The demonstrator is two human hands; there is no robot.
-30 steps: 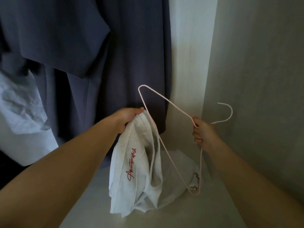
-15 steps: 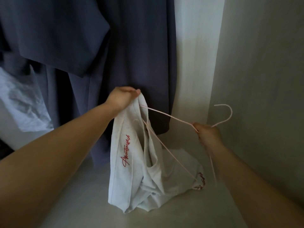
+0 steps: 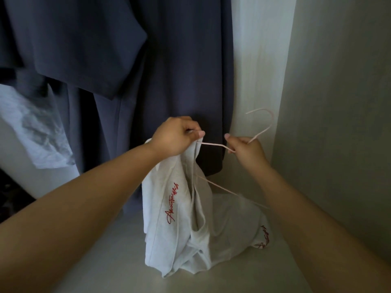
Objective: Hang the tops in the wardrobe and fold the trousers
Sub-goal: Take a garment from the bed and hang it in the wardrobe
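Pinching the neck of the white cotton top with red script (image 3: 169,208), the left hand (image 3: 177,137) has closed in on the right hand (image 3: 246,149), both now at the hem of the hanging dark blue garment (image 3: 169,60). The right hand's fingers (image 3: 232,142), higher than before, curl round the thin pink wire hanger (image 3: 215,144) under its hook. The top's lower part lies bunched on the pale wardrobe shelf (image 3: 105,261) below that garment.
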